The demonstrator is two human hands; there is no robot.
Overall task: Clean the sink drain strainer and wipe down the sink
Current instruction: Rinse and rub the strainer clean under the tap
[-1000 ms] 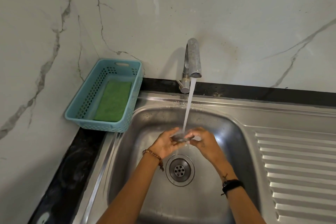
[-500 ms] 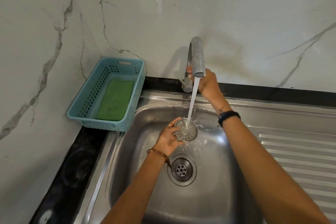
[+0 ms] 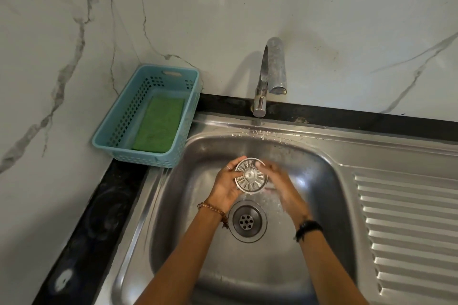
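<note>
Steel, thin and wet: the strainer (image 3: 250, 176) sits above the open drain (image 3: 247, 221), inside the sink (image 3: 322, 181). My left hand (image 3: 226, 184) has its grip curled round the rim; my right hand (image 3: 277, 182), blurred, touches the far edge, hold unclear. I judge it light, stiff, slippery, best taken by the rim.
</note>
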